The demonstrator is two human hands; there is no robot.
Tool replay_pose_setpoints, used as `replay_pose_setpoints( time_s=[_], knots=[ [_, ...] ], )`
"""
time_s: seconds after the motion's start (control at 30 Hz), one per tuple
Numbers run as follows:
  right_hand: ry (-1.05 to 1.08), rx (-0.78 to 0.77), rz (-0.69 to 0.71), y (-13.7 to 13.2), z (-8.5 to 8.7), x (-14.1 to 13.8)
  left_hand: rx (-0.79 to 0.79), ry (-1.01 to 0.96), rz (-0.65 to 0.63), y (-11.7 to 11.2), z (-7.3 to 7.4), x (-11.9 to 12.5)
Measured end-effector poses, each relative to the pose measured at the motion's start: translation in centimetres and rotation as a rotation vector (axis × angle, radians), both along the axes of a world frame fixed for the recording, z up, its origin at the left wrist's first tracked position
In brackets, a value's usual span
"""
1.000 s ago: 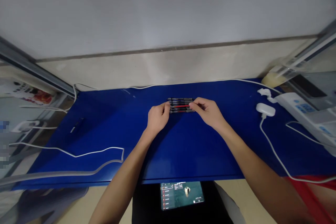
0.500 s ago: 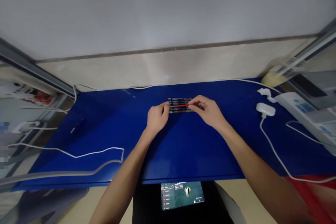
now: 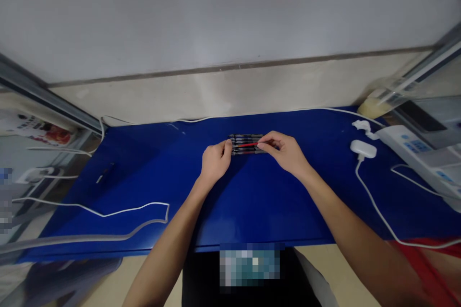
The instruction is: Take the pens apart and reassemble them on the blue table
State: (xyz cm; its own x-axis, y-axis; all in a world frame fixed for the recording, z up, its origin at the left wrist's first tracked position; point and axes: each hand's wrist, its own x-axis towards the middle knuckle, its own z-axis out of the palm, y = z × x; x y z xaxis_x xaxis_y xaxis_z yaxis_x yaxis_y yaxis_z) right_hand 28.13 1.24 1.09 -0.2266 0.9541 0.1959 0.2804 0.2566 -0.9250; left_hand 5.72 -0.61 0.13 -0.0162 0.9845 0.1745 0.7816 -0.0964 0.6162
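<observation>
Several dark pens (image 3: 247, 137) lie side by side, pointing left to right, near the middle of the blue table. Among them is a red pen (image 3: 249, 145). My left hand (image 3: 216, 158) is closed over the left ends of the row, its thumb at the near side and the other fingers mostly hidden. At the other end, my right hand (image 3: 284, 153) pinches the red pen between thumb and forefinger. Its remaining fingers curl above the right ends of the dark pens and hide them in part.
A small dark object (image 3: 105, 172) lies on the blue table (image 3: 252, 206) at left, near white cables (image 3: 137, 209). To the right are a white charging case (image 3: 363, 148), crumpled tissue (image 3: 364, 127) and a white device (image 3: 406, 141). A wall (image 3: 216, 91) borders the back.
Both hands stay almost where they were, holding the same pens. The view has shifted very slightly. The screen on the lap is now blurred out.
</observation>
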Motion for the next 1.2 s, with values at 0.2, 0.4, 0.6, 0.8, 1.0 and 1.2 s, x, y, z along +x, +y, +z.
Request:
replay_pose_setpoints(
  time_s=[0.2, 0.4, 0.6, 0.8, 1.0, 1.2],
  knots=[
    [-0.032, -0.009, 0.006, -0.19, 0.11, -0.09, 0.022, -0.010, -0.012, -0.03, 0.09, 0.01],
    [-0.008, -0.010, -0.003, 0.01, -0.04, -0.04, 0.024, -0.012, -0.008, 0.00, 0.20, -0.06],
    [-0.021, -0.010, 0.017, -0.11, 0.19, -0.02, 0.023, -0.006, -0.011, -0.03, 0.24, -0.03],
    [-0.029, -0.002, 0.020, -0.09, 0.18, -0.02, 0.007, 0.019, 0.001, -0.04, 0.27, -0.05],
    [0.011, 0.039, 0.007, 0.02, 0.00, -0.09, 0.006, 0.029, -0.002, -0.09, 0.08, -0.03],
    [-0.051, -0.007, -0.021, -0.18, 0.59, -0.10, 0.012, 0.121, -0.036, -0.30, 0.31, -0.01]
  ],
)
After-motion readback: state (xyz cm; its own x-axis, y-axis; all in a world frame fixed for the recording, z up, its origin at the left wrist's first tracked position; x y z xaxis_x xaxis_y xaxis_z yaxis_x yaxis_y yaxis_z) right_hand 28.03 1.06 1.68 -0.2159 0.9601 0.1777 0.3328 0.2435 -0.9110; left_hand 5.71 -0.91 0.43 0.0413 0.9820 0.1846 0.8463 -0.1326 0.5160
